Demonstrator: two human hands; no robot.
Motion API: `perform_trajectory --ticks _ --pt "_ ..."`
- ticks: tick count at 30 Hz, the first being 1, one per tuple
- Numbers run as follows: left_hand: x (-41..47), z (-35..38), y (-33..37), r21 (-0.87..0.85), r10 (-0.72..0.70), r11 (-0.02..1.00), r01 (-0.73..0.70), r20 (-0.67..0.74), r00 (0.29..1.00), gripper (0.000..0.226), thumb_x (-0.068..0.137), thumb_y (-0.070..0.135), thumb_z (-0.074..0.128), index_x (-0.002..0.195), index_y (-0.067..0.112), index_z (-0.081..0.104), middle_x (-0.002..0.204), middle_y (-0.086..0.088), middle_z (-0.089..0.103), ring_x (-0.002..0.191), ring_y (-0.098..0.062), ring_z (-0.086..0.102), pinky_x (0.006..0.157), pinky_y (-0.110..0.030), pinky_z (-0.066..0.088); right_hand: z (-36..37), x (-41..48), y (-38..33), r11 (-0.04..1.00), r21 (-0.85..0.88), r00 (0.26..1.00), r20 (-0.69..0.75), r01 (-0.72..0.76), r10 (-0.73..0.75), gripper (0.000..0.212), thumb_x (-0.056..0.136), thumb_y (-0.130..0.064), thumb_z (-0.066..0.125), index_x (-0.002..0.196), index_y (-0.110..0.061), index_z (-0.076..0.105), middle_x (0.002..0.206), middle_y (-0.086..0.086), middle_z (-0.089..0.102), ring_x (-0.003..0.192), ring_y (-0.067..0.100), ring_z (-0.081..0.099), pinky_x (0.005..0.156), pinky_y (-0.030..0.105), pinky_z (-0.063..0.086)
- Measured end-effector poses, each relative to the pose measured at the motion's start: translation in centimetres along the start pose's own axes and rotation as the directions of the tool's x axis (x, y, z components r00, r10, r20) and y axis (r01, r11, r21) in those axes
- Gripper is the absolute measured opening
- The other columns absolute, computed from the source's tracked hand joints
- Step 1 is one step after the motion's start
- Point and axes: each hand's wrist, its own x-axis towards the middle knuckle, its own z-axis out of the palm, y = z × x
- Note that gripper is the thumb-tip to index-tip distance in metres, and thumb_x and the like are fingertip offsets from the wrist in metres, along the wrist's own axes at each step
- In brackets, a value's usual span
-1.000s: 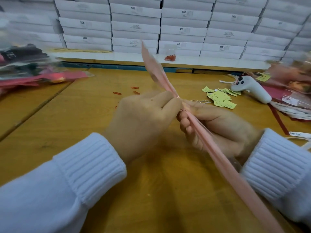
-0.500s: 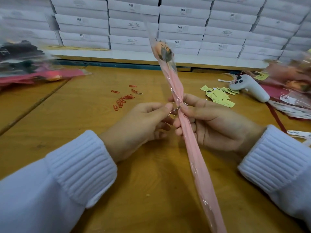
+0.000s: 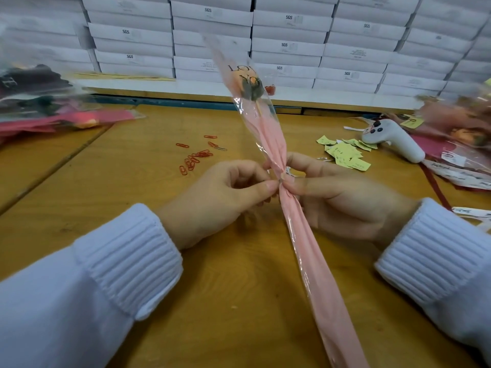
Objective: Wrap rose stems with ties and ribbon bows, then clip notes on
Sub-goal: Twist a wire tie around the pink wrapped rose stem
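A: Where is the wrapped rose (image 3: 276, 144)?
B: Up over the table (image 3: 127, 187), between both hands. The flower points up and away. The long tail comes down toward the person.
A: How should you hold it?
B: It looks light, soft and slippery, so hold the squeezed middle. The left hand (image 3: 225, 197) pinches the tie (image 3: 283, 177). The right hand (image 3: 345, 205) curls its fingers (image 3: 300, 185) round the wrap.

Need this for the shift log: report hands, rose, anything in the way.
Left hand pinches wire tie at sleeve neck. Right hand grips wrapped rose, bloom end up, tilted. Nothing blocking; red paper clips, yellow notes lie apart.
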Motion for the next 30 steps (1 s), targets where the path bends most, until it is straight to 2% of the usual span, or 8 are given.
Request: perform_trajectory --ticks 3,5,10,15,20,25,28,30 --pt "-0.1 0.3 0.2 0.073 0.043 0.997 -0.041 -0.020 0.999 0.015 0.089 0.015 0.058 0.080 0.009 0.070 0.065 0.010 0.064 0.061 0.000 0.057 0.062 -0.018 0.050 -0.1 0.0 0.1 1.000 0.009 1.000 -0.008 0.020 -0.020 0.031 0.067 -0.012 0.068 0.098 -0.015 0.065 0.075 0.006 0.063 0.066 0.015 0.063 0.062 0.025 0.055" --pt "-0.2 0.5 0.4 0.031 0.020 0.999 -0.019 -0.039 0.999 0.017 0.090 0.013 0.057 0.083 0.005 0.071 0.068 0.004 0.065 0.064 -0.004 0.059 0.067 -0.024 0.052 -0.1 0.1 0.2 0.999 0.004 0.999 -0.016 0.033 -0.033 0.031 0.069 -0.011 0.068 0.099 -0.014 0.064 0.078 0.007 0.063 0.070 0.018 0.063 0.066 0.028 0.056" --pt "-0.6 1.8 0.6 -0.278 -0.178 0.947 0.163 -0.029 0.984 0.020 0.093 0.007 0.054 0.092 0.002 0.073 0.082 -0.009 0.072 0.074 -0.015 0.064 0.071 -0.025 0.057 -0.3 0.4 0.3 0.996 -0.071 0.984 -0.163 0.060 -0.071 0.027 0.074 -0.006 0.062 0.099 -0.014 0.066 0.081 0.005 0.060 0.074 0.020 0.058 0.088 0.046 0.045" --pt "-0.7 2.6 1.2 -0.444 -0.243 0.871 0.211 -0.016 0.970 0.021 0.093 0.004 0.051 0.091 0.001 0.072 0.088 -0.013 0.074 0.078 -0.017 0.071 0.070 -0.025 0.059 0.1 0.6 0.3 0.989 -0.084 0.959 -0.245 0.125 -0.142 0.027 0.069 -0.005 0.063 0.096 -0.010 0.066 0.074 0.003 0.064 0.067 0.015 0.060 0.079 0.037 0.046" --pt "-0.9 2.8 1.6 -0.459 -0.286 0.849 0.261 0.016 0.958 0.022 0.093 0.014 0.053 0.089 0.001 0.069 0.080 -0.010 0.074 0.071 -0.014 0.071 0.065 -0.023 0.059 0.3 0.4 0.1 0.989 -0.125 0.946 -0.301 0.082 -0.117 0.026 0.063 -0.003 0.065 0.089 -0.006 0.065 0.069 0.008 0.064 0.055 0.014 0.056 0.048 0.019 0.049" --pt "-0.8 2.4 1.6 -0.475 -0.352 0.814 0.335 0.056 0.934 0.017 0.092 0.007 0.054 0.086 -0.002 0.068 0.069 -0.005 0.071 0.059 -0.008 0.067 0.056 -0.018 0.055 0.3 0.4 -0.3 0.983 -0.182 0.942 -0.330 -0.001 -0.060 0.029 0.059 -0.006 0.069 0.088 -0.009 0.067 0.072 0.007 0.065 0.049 0.009 0.051 0.056 0.021 0.041" --pt "-0.8 2.5 1.7 -0.441 -0.347 0.836 0.326 0.037 0.937 0.018 0.092 0.006 0.055 0.082 0.001 0.069 0.069 -0.005 0.071 0.060 -0.009 0.067 0.057 -0.019 0.056 0.2 0.3 -0.4 0.994 -0.112 0.958 -0.285 -0.011 -0.021 0.028 0.066 -0.003 0.065 0.094 -0.005 0.064 0.073 0.008 0.066 0.054 0.012 0.056 0.051 0.021 0.048" --pt "-0.8 2.7 1.6 -0.407 -0.331 0.861 0.306 0.011 0.944 0.018 0.092 0.007 0.055 0.082 0.002 0.071 0.072 -0.007 0.073 0.063 -0.010 0.068 0.062 -0.022 0.058 0.1 0.3 -0.4 0.995 -0.093 0.957 -0.291 -0.031 0.003 0.029 0.068 -0.007 0.064 0.097 -0.005 0.064 0.076 0.007 0.067 0.062 0.013 0.055 0.059 0.024 0.047"
